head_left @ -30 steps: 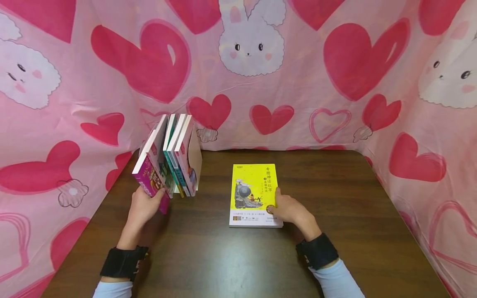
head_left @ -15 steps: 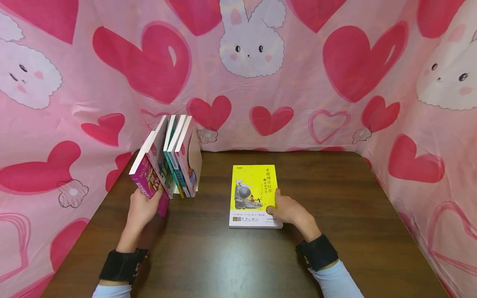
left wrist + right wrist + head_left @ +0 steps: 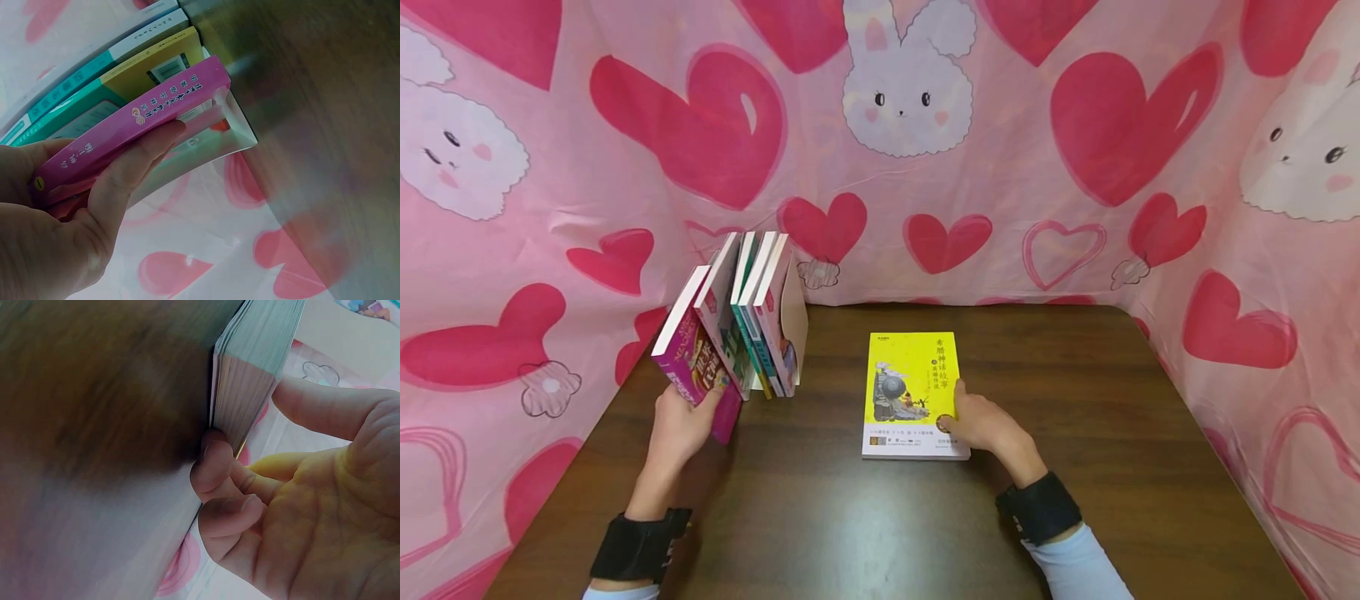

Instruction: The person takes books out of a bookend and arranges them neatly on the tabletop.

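My left hand (image 3: 676, 427) grips a magenta paperback book (image 3: 698, 348), thumb along one side and fingers round the other. The book leans left, pulled partly out from the front of a row of upright books (image 3: 718, 321). In the left wrist view its magenta spine (image 3: 140, 122) crosses in front of teal and yellow spines. My right hand (image 3: 988, 427) pinches the right edge of a yellow-covered book (image 3: 898, 354) that lies flat on the table, thumb on the cover. The right wrist view shows fingertips (image 3: 215, 465) curled at the lower edge beside the page block (image 3: 250, 381).
The remaining books, including a green one (image 3: 741, 275) and a pink-spined one (image 3: 772, 317), stand against a cream bookend (image 3: 795, 312) at the table's back left. Dark wooden table (image 3: 850, 525) lies below. A pink heart-printed cloth (image 3: 955, 192) closes off the back and sides.
My left hand has drawn the magenta book left and toward me, widening the gap to the row. The right hand and yellow book have stayed in place.
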A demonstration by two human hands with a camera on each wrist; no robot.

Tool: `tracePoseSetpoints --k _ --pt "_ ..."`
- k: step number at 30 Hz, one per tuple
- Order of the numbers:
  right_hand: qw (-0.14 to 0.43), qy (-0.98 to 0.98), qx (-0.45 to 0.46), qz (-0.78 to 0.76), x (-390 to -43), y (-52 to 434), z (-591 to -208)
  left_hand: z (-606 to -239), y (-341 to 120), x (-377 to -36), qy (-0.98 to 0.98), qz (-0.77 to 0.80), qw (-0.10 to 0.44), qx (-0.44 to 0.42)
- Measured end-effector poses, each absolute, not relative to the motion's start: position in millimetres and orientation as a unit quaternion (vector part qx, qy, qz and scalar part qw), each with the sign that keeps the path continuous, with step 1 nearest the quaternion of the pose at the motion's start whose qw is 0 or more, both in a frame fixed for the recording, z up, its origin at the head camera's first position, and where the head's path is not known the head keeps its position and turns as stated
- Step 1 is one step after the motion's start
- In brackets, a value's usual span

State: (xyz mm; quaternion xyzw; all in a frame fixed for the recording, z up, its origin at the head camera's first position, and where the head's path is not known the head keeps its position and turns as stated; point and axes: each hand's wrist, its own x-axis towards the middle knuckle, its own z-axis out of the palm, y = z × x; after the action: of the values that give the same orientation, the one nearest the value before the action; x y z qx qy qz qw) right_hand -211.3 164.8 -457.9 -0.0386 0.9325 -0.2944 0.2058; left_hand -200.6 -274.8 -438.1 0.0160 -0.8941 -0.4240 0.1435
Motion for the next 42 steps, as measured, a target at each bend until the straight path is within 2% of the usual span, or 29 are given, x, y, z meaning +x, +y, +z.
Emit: tracePoseSetpoints --k 15,22,29,42 --pt "0.194 0.934 -0.045 -0.297 -210.3 164.8 -458.4 -424.0 -264.4 -180.7 -0.892 -0.416 0.174 0.022" --pt "0.196 0.935 -0.045 -0.293 -211.0 165.7 -458.1 -418.4 -263.6 -171.5 -0.892 -0.419 0.167 0.041" --pt "0.199 0.935 -0.046 -0.291 -212.0 165.9 -458.6 -419.3 -259.8 -159.2 -0.890 -0.406 0.205 0.027" --pt "0.207 0.934 -0.037 -0.289 -216.4 165.7 -462.3 -414.0 -256.3 -140.9 -0.892 -0.407 0.193 0.046"
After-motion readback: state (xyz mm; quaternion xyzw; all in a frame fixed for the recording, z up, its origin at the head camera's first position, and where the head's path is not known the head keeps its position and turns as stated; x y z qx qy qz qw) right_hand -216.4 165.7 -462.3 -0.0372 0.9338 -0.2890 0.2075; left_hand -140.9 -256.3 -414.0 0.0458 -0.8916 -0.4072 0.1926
